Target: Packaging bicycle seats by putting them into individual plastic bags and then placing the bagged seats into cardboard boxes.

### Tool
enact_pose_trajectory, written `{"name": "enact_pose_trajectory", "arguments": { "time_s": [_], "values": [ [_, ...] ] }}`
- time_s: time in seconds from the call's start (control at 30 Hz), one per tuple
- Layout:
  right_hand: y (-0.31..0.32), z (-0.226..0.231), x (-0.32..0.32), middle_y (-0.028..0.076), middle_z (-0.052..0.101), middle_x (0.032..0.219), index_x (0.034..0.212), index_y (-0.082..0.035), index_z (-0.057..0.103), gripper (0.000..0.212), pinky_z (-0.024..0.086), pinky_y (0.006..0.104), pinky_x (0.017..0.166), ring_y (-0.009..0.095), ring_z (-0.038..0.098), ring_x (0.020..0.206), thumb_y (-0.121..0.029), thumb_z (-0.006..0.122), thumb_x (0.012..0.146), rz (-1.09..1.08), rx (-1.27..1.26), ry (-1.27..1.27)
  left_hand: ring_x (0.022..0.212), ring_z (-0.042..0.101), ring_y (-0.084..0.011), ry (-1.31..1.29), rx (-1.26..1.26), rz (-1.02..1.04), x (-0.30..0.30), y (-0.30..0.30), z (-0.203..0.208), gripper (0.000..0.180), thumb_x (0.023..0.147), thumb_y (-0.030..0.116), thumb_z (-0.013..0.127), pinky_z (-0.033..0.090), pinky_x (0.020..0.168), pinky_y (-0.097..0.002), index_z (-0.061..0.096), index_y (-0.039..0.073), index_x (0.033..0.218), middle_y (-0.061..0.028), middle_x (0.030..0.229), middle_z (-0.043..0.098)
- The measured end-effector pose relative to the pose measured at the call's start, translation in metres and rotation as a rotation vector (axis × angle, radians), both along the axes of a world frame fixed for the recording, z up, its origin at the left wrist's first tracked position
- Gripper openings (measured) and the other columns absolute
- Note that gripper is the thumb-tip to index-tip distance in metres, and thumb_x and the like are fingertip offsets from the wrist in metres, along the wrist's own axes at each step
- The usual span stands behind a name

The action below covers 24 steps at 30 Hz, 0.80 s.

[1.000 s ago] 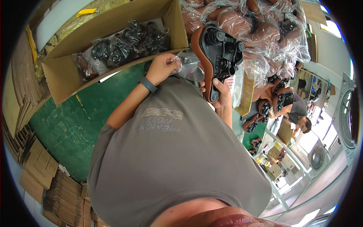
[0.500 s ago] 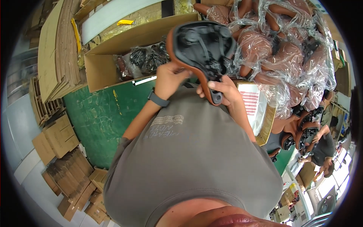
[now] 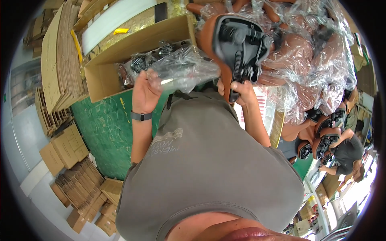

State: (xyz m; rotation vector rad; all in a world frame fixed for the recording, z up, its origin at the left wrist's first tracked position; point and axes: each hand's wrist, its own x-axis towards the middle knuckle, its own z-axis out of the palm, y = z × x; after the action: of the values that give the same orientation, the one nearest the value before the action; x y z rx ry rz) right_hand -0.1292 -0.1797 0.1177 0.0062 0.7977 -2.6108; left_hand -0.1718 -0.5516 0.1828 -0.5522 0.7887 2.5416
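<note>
In my right hand (image 3: 242,91) is a brown bicycle saddle (image 3: 226,76), gripped by its narrow nose with its black underside and springs facing up. My left hand (image 3: 145,90), with a dark band on the wrist, pinches the edge of a clear plastic bag (image 3: 183,70). The bag stretches from those fingers across to the saddle's side. Behind it stands an open cardboard box (image 3: 100,78), with dark, plastic-wrapped saddles inside. A big heap of plastic-wrapped brown saddles (image 3: 295,50) rises to the right of the one I hold.
The green tabletop (image 3: 102,132) lies under the box. Flat cardboard sheets (image 3: 60,52) stand at the far left, with closed cartons (image 3: 62,146) below them. Unwrapped saddles (image 3: 321,142) sit at the right, where another person (image 3: 349,154) works.
My left hand has left the saddle and moved left, drawing out a clear bag. My right hand has shifted the saddle slightly right and turned it more upright.
</note>
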Motion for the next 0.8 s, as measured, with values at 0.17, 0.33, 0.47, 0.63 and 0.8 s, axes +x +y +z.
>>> {"name": "enact_pose_trajectory", "arguments": {
  "time_s": [0.17, 0.33, 0.47, 0.63, 0.8],
  "values": [
    [0.034, 0.025, 0.008, 0.017, 0.073, 0.139, 0.169, 0.001, 0.036, 0.103, 0.054, 0.0443, 0.109, 0.033, 0.069, 0.132, 0.006, 0.085, 0.079, -0.042, 1.081, 0.66, 0.066, 0.05, -0.01, 0.33, -0.864, -0.003, -0.015, 0.088, 0.037, 0.015, 0.107, 0.018, 0.075, 0.041, 0.06, -0.0294, 0.081, 0.006, 0.114, 0.0035, 0.082, 0.064],
    [0.015, -0.007, 0.018, 0.014, 0.059, 0.157, 0.173, -0.001, 0.029, 0.113, 0.044, 0.0391, 0.123, 0.024, 0.057, 0.143, -0.004, 0.095, 0.08, -0.313, 0.852, 0.164, 0.071, 0.059, -0.0154, 1.34, -0.827, -0.857, 0.011, 0.166, 0.099, 0.014, 0.097, 0.016, 0.082, 0.043, 0.063, -0.0312, 0.084, 0.003, 0.095, -0.0035, 0.079, 0.066],
    [0.006, 0.031, 0.016, 0.014, 0.058, 0.153, 0.167, 0.001, 0.033, 0.093, 0.046, 0.0427, 0.119, 0.024, 0.055, 0.142, -0.011, 0.089, 0.093, -0.541, 0.389, -0.131, 0.082, 0.064, -0.017, 0.825, -0.739, -0.806, 0.005, 0.133, 0.073, 0.034, 0.091, 0.03, 0.088, 0.049, 0.077, -0.0315, 0.081, 0.001, 0.106, -0.0029, 0.09, 0.071],
    [0.041, 0.087, 0.032, 0.017, 0.064, 0.151, 0.144, -0.004, 0.067, 0.065, 0.047, 0.0455, 0.119, 0.035, 0.062, 0.138, -0.008, 0.09, 0.084, -0.147, 1.014, 0.712, 0.104, 0.069, -0.018, 0.675, -0.974, -0.5, -0.001, 0.14, 0.037, 0.068, 0.087, 0.023, 0.096, 0.057, 0.094, -0.0363, 0.063, -0.001, 0.142, -0.0048, 0.123, 0.071],
    [0.168, 0.094, -0.044, 0.036, 0.056, 0.156, 0.158, 0.01, 0.049, 0.083, 0.046, 0.0517, 0.12, 0.047, 0.058, 0.144, -0.024, 0.087, 0.092, -1.278, 1.829, 0.165, 0.12, 0.069, -0.0203, 0.416, -0.706, -0.092, 0.002, 0.082, -0.021, 0.069, 0.094, 0.015, 0.088, 0.058, 0.107, -0.0424, 0.054, 0.002, 0.152, -0.009, 0.14, 0.067]
  ]
}}
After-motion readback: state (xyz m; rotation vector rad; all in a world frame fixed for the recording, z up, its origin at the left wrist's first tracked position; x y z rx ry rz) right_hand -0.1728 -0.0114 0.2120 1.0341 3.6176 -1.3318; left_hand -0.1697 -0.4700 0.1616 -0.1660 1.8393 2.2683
